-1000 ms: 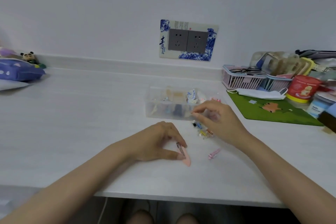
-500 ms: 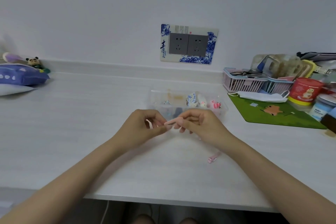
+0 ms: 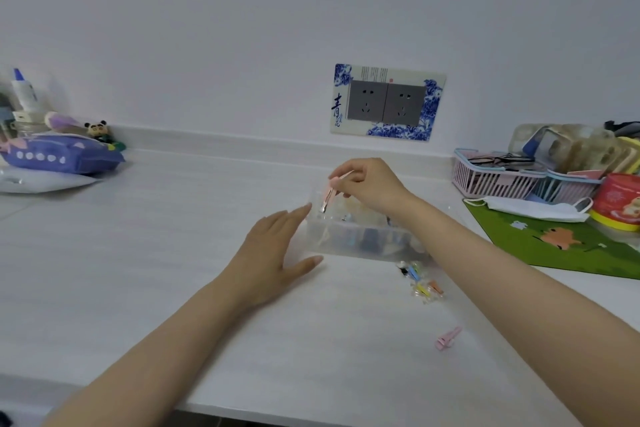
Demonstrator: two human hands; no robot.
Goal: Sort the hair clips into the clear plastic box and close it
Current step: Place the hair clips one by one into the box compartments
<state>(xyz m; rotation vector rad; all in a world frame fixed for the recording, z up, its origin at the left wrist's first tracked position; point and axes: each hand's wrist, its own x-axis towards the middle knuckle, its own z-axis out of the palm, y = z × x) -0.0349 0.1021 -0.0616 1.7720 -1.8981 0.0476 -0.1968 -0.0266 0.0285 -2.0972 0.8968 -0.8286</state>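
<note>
On the white desk [image 3: 138,288] the clear plastic box [image 3: 360,239] sits open. The right hand [image 3: 370,189] hovers over its left end, fingertips pinching a pink hair clip [image 3: 327,196] pointing down. The left hand [image 3: 273,253], fingers spread and empty, braces the box's left wall.

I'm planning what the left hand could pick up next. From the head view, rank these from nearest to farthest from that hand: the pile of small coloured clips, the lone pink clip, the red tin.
1. Pile of small coloured clips: to the right of the left hand, just in front of the clear box.
2. Lone pink clip: farther right, toward the table's front edge.
3. Red tin: far right, beside the green mat.
</note>
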